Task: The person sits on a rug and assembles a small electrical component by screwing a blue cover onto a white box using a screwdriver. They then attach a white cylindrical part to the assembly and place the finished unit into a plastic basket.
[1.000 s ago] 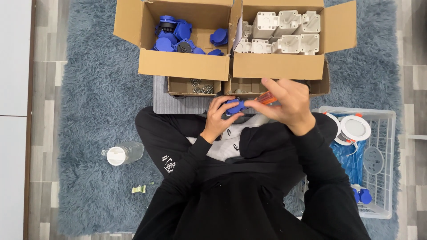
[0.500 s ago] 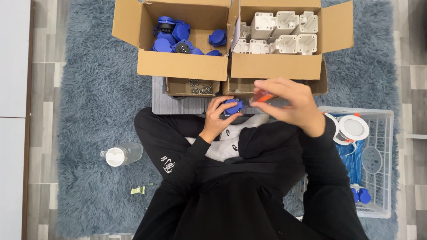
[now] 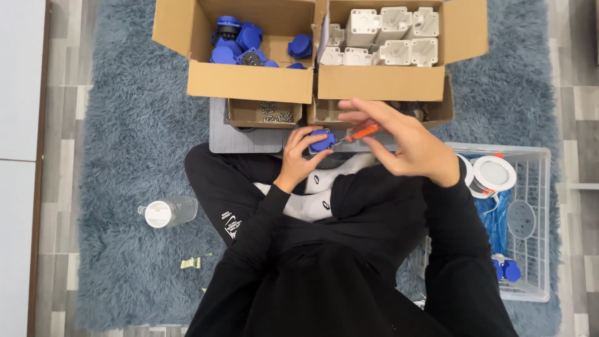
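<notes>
I look down from the head camera at a person sitting cross-legged on a shaggy blue-grey rug [image 3: 118, 125]. My left hand [image 3: 298, 159] is closed around a small blue plastic socket part [image 3: 322, 141], with the fingers wrapped under it and the thumb at its side. The part sits just in front of the knees, between the two hands. My right hand [image 3: 409, 145] holds a screwdriver with an orange handle [image 3: 362, 131]; the thumb and first fingers pinch the handle while the other fingers are spread open. The metal tip points to the left and meets the blue part; I cannot tell if it sits in a screw.

Just beyond the hands stand two small open cardboard boxes; the left one [image 3: 259, 115] contains small metal screws. Further beyond the left hand is a large open cardboard box with blue plastic parts [image 3: 249, 81]. Beside it, beyond the right hand, is a second large cardboard box with white plastic housings [image 3: 380, 84]. To the right of the right hand stands a white wire basket [image 3: 540, 224] with round white pieces and some blue parts inside. Well to the left of the left hand, a clear plastic bottle with a white cap [image 3: 167, 211] lies on the rug.
</notes>
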